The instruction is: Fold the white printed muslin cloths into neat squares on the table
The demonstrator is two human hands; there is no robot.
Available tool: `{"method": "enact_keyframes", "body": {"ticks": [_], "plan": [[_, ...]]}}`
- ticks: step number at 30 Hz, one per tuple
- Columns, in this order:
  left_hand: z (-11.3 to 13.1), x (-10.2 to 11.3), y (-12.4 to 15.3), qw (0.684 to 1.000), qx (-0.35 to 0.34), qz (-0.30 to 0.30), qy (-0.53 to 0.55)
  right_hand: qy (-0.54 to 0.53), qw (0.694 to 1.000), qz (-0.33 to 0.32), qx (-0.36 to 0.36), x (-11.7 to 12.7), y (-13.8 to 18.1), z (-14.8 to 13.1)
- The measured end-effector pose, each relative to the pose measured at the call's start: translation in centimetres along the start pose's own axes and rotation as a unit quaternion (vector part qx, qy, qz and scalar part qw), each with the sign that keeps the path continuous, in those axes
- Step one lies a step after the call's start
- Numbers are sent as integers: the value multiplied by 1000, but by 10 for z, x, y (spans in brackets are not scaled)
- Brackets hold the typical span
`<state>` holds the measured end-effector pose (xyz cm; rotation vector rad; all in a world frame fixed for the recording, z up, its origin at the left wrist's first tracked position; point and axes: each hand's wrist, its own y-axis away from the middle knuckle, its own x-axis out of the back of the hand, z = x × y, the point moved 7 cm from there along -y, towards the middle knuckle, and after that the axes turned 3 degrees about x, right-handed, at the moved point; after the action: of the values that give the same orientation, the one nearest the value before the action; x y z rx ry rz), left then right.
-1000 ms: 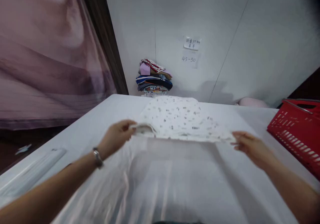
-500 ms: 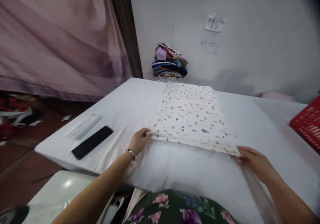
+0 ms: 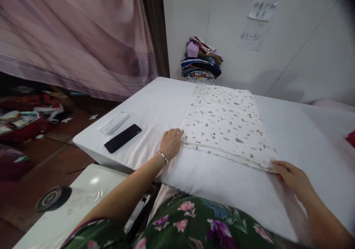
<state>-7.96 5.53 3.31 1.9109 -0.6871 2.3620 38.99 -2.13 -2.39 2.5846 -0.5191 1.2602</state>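
Note:
A folded white cloth with small dark prints (image 3: 226, 121) lies lengthwise on the white table (image 3: 155, 104). My left hand (image 3: 170, 143), with a bracelet on the wrist, rests at the cloth's near left corner, fingers curled on its edge. My right hand (image 3: 294, 177) pinches the near right corner of the cloth between thumb and fingers.
A black phone (image 3: 122, 138) and a white flat case (image 3: 115, 122) lie on the table's left end. A stack of folded clothes (image 3: 202, 60) stands against the white wall. A pink curtain (image 3: 77, 38) hangs left. A red basket edge (image 3: 351, 138) shows at far right.
The view has swung left and down. The cloth has been pulled nearer and lies flat. Both hands stay at its near corners.

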Motion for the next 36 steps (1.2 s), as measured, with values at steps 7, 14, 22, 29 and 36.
{"method": "enact_keyframes", "body": {"ticks": [7,14,22,29,36], "plan": [[53,-17,-21,988,-149,-27,-9,255,905,142,310,-3,23,-80],[84,-35,-33,978,-207,-31,20,123,870,-20,478,-70,35,-173],[81,-46,-34,977,-191,-29,90,99,881,-54,459,-96,33,-185],[80,-38,-27,966,-223,-33,129,59,885,-67,457,-94,39,-181],[84,-40,-24,965,-239,-44,96,73,870,-40,486,-89,43,-185]]}}
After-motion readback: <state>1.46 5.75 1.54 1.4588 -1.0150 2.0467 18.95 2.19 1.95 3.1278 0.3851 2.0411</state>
